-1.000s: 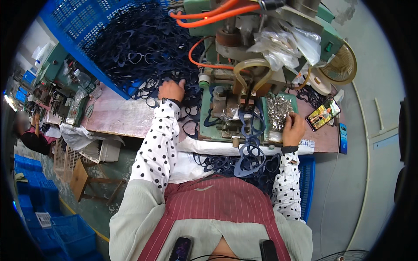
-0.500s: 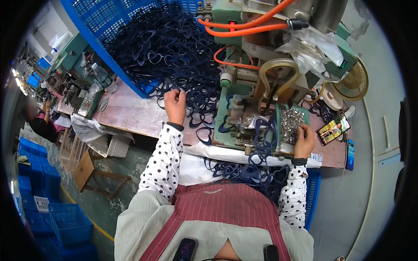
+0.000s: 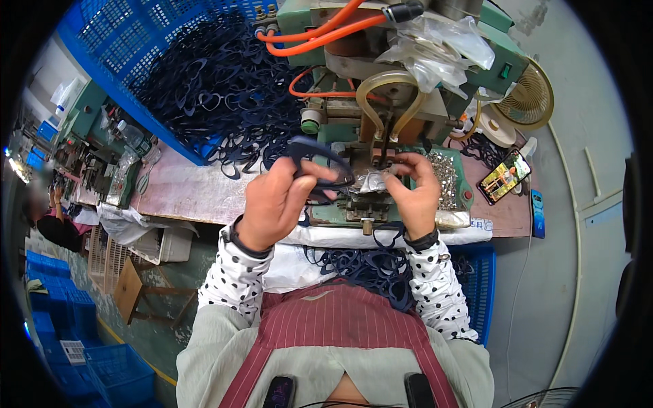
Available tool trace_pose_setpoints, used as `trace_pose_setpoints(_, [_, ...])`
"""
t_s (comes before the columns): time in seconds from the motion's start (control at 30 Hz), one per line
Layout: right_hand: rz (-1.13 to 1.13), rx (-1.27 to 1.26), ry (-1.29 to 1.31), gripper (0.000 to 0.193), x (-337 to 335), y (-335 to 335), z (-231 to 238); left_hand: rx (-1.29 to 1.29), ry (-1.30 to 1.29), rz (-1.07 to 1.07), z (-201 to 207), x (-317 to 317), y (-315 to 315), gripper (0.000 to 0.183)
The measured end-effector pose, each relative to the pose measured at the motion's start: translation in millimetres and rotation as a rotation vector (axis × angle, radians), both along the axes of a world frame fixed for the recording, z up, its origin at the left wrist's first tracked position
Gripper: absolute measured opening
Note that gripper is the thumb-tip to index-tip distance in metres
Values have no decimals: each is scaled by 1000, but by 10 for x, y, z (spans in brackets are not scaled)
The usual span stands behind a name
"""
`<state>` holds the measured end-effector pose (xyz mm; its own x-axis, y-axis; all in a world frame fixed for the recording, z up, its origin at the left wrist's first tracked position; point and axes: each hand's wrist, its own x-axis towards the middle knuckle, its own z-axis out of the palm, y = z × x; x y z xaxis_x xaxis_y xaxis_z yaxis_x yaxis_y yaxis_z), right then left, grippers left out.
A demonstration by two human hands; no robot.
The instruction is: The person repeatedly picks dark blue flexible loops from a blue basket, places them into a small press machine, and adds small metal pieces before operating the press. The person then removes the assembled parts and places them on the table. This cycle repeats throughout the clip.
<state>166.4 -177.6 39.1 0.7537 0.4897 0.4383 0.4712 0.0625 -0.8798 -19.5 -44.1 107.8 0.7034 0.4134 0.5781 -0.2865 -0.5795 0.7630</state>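
A dark blue loop-shaped strap piece (image 3: 305,151) is pinched in my left hand (image 3: 266,209), just left of the green press machine (image 3: 333,211). Close to the machine's working point, below a bent clear tube (image 3: 388,78), my right hand (image 3: 416,197) has its thumb and fingers closed together. Whatever those fingers hold is too small or hidden to make out. Beside that hand lies a heap of small shiny metal pieces (image 3: 445,180) in a green tray. More dark blue loops (image 3: 360,262) lie below the table edge, in front of my apron.
A large blue basket (image 3: 102,61) full of dark blue loops stands at the back left, some spilling onto the table (image 3: 180,183). Orange hoses (image 3: 326,41) cross above. A phone (image 3: 503,177) and a fan (image 3: 524,95) are at right. A blue crate (image 3: 484,292) sits below.
My left hand has come nearer and right, now lifting a dark blue loop. My right hand has moved left from the metal-piece tray to the machine. The loops hanging at the machine's front are gone.
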Motion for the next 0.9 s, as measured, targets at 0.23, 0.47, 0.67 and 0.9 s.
trace_pose_setpoints(0.23, [54,84,131,47,-43,104,53,146,-52,312,108,466,141,8])
trace_pose_setpoints(0.47, [186,172,313,57,-80,97,33,603,-321,94,-315,318,-93,30])
trace_pose_setpoints(0.67, [109,101,191,50,168,-49,-70,671,-269,-300,-553,420,-296,37])
trace_pose_setpoints(0.9, [-462,-286,-138,28,1046,-619,-669,688,-193,-292,-671,540,-352,40])
